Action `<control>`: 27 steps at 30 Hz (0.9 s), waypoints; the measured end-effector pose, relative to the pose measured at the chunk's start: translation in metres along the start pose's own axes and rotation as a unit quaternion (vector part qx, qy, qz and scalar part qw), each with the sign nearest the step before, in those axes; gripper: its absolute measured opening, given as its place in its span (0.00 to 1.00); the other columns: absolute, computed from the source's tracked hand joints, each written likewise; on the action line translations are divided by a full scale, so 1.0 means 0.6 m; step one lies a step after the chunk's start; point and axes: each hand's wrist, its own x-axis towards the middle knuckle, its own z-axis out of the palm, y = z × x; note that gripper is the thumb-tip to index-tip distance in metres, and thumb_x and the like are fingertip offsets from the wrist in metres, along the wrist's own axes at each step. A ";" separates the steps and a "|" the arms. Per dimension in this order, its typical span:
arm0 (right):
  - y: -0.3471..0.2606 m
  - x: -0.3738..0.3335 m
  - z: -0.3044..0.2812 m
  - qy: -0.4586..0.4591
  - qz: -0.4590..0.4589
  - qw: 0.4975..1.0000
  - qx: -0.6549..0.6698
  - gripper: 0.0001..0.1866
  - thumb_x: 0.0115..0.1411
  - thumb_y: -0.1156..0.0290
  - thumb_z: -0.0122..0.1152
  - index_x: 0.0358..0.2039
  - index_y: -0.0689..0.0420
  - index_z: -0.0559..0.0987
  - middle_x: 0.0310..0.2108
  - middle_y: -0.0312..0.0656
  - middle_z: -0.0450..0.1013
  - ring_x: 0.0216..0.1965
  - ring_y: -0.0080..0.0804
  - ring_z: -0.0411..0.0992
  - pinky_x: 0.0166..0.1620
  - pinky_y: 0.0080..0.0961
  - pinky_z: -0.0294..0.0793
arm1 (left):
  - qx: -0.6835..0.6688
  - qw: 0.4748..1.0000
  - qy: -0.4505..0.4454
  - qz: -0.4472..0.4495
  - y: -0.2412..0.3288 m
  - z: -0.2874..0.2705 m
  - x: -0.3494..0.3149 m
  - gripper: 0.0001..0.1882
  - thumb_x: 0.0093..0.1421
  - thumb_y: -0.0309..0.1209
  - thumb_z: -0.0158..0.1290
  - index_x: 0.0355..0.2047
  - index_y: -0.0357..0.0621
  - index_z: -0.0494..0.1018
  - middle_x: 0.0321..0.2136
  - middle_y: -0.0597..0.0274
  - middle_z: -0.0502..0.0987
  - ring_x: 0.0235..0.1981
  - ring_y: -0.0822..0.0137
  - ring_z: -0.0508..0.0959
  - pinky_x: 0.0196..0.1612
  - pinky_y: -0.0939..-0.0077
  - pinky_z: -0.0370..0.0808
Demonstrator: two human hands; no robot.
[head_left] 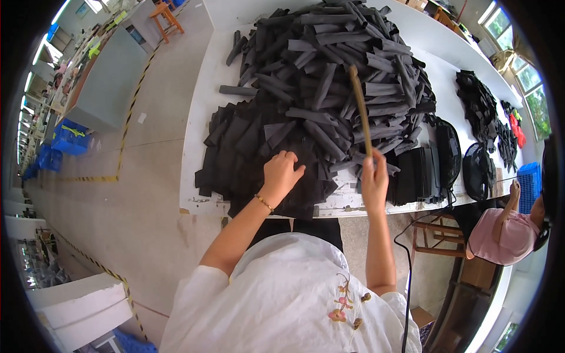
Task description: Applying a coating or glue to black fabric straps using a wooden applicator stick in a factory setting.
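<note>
My right hand grips a thin wooden stick near its lower end; the stick points away from me over a heap of dark grey rolled or tube-like fabric pieces. To the left, my left hand is closed with bent fingers over flat black fabric pieces, which lie overlapped at the near left of the table. Whatever its fingertips hold is hidden. A bracelet circles the left wrist.
The white table has a raised back edge. Right of the heap stand black folded pieces and a black mesh-like item. A person in pink sits at the right near a blue basket. A black cable hangs by my right arm.
</note>
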 end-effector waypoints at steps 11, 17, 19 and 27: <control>0.013 -0.207 -0.073 -0.179 0.057 0.977 -0.103 0.15 0.68 0.64 0.48 0.48 0.59 0.73 0.17 0.39 0.61 0.20 0.22 0.60 0.25 0.24 0.62 | -0.534 0.786 -0.057 -0.307 -0.028 -0.045 0.031 0.11 0.50 0.25 0.66 0.31 0.37 0.76 0.22 0.69 0.76 0.21 0.82 0.70 0.24 0.89 0.65; 0.010 -0.232 -0.079 -0.228 0.051 0.965 -0.117 0.14 0.67 0.65 0.50 0.45 0.59 0.76 0.17 0.46 0.67 0.17 0.28 0.65 0.23 0.27 0.64 | -0.540 0.786 0.064 -0.295 -0.007 -0.058 0.034 0.15 0.49 0.24 0.67 0.30 0.41 0.69 0.21 0.73 0.69 0.22 0.84 0.66 0.26 0.90 0.62; 0.008 -0.238 -0.079 -0.237 0.053 0.962 -0.123 0.13 0.67 0.65 0.50 0.45 0.59 0.76 0.18 0.47 0.68 0.18 0.30 0.66 0.24 0.27 0.65 | -0.543 0.781 0.089 -0.296 -0.005 -0.063 0.037 0.15 0.49 0.24 0.66 0.30 0.41 0.69 0.22 0.72 0.70 0.22 0.82 0.67 0.27 0.90 0.64; 0.009 -0.237 -0.030 -0.217 0.038 0.968 -0.117 0.13 0.66 0.68 0.52 0.47 0.58 0.75 0.21 0.48 0.71 0.20 0.39 0.71 0.27 0.29 0.69 | -0.497 0.809 0.193 -0.248 0.029 -0.052 0.026 0.16 0.52 0.23 0.63 0.34 0.40 0.65 0.23 0.70 0.70 0.23 0.81 0.68 0.29 0.87 0.68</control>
